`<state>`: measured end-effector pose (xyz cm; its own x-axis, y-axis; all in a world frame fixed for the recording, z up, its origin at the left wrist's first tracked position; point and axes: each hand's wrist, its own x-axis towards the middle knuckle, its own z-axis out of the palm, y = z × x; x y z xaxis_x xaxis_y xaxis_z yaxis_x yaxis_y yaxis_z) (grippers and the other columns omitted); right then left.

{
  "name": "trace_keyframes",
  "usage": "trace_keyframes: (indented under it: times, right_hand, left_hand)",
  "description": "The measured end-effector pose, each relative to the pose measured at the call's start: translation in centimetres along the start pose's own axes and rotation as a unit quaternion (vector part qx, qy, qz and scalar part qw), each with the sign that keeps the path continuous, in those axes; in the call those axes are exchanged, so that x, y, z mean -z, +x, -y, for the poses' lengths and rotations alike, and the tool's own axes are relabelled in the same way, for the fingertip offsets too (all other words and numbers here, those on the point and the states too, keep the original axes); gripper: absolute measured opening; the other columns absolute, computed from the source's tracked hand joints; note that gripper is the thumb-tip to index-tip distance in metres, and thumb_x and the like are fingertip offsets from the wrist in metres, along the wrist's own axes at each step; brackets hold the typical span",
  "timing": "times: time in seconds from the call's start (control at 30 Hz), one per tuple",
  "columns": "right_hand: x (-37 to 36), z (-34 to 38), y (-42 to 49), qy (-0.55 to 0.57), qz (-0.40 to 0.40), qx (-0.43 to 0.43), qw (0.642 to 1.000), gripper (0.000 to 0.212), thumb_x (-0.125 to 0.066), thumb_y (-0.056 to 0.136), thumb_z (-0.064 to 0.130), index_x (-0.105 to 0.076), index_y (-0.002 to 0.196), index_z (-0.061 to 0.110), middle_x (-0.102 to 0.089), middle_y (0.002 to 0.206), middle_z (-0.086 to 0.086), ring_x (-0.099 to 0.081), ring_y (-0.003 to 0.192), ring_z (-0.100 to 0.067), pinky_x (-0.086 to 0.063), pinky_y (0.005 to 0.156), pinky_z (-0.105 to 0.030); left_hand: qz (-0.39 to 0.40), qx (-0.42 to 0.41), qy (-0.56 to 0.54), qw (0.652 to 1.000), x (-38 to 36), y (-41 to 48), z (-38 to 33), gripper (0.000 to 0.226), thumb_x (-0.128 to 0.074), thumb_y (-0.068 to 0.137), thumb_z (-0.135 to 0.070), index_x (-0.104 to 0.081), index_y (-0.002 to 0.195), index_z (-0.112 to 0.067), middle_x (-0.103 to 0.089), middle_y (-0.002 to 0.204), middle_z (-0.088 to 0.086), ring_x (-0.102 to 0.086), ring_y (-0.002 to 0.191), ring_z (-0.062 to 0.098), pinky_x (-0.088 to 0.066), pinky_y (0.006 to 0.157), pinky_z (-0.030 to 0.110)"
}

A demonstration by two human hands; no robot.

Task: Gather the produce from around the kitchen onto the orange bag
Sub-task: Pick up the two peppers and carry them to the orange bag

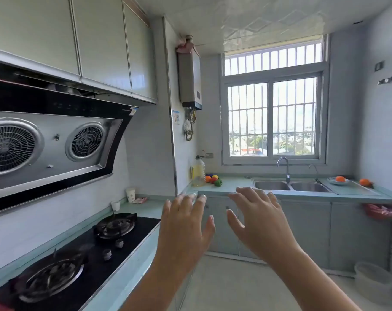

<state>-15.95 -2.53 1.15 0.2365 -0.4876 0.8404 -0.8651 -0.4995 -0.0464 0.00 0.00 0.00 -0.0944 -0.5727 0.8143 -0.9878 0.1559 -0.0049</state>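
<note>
A small pile of produce (pixel 213 179) in orange, yellow, red and green lies on the far counter beside an oil bottle. An orange fruit (pixel 340 179) rests on a white plate (pixel 332 181) right of the sink. Another orange fruit (pixel 364 182) sits further right on the counter. A red-orange plastic bag (pixel 382 211) hangs below the counter's right end. My left hand (pixel 186 230) and my right hand (pixel 261 221) are raised in front of me, fingers spread, holding nothing, well short of the far counter.
A black gas hob (pixel 78 252) with two burners runs along the left counter under a range hood (pixel 44 144). Paper cups (pixel 130 194) stand near the corner. A double sink (pixel 291 186) with a tap sits under the window. White containers (pixel 373 279) stand on the floor at right.
</note>
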Motion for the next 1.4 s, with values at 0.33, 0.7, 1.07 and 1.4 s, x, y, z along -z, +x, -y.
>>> trace_keyframes:
  times: [0.33,0.7,1.07,1.4]
  right_hand:
    - [-1.8,-6.7,-2.4,-0.033,-0.004,-0.005,0.999,0.031,-0.058,0.07,0.033,-0.068,0.092,0.013,-0.068,0.095,-0.005,-0.065,0.088,-0.029,-0.047,0.082,-0.055]
    - [-10.4,-9.6,-1.9,-0.031,0.05,-0.032,0.998,0.031,-0.058,0.071,0.032,-0.067,0.094,0.013,-0.068,0.098,-0.006,-0.064,0.092,-0.03,-0.045,0.083,-0.057]
    - [-27.1,-9.0,6.7,0.001,0.094,-0.041,0.995,0.034,-0.049,0.076,0.035,-0.067,0.096,0.014,-0.068,0.099,-0.004,-0.063,0.094,-0.028,-0.045,0.086,-0.055]
    - [-38.0,-12.6,9.7,0.027,0.12,-0.067,0.99,0.037,-0.043,0.076,0.036,-0.067,0.096,0.016,-0.067,0.101,-0.002,-0.062,0.097,-0.026,-0.045,0.086,-0.054]
  left_hand:
    - [0.009,-0.009,-0.063,0.998,-5.7,-0.3,-4.8,0.046,-0.039,0.082,-0.037,-0.063,0.108,-0.008,-0.067,0.104,0.011,-0.062,0.101,0.032,-0.049,0.085,0.051]
    - [0.066,0.005,-0.111,0.992,-15.3,0.8,-2.2,0.046,-0.039,0.082,-0.037,-0.062,0.11,-0.008,-0.066,0.106,0.011,-0.06,0.104,0.032,-0.047,0.088,0.054]
    - [0.078,0.05,-0.135,0.986,-28.7,7.2,8.5,0.047,-0.039,0.083,-0.037,-0.062,0.11,-0.007,-0.066,0.107,0.013,-0.06,0.104,0.033,-0.047,0.087,0.053]
    - [0.115,0.068,-0.16,0.978,-39.6,10.4,11.8,0.045,-0.041,0.081,-0.035,-0.063,0.109,-0.008,-0.066,0.106,0.011,-0.061,0.101,0.032,-0.049,0.083,0.054]
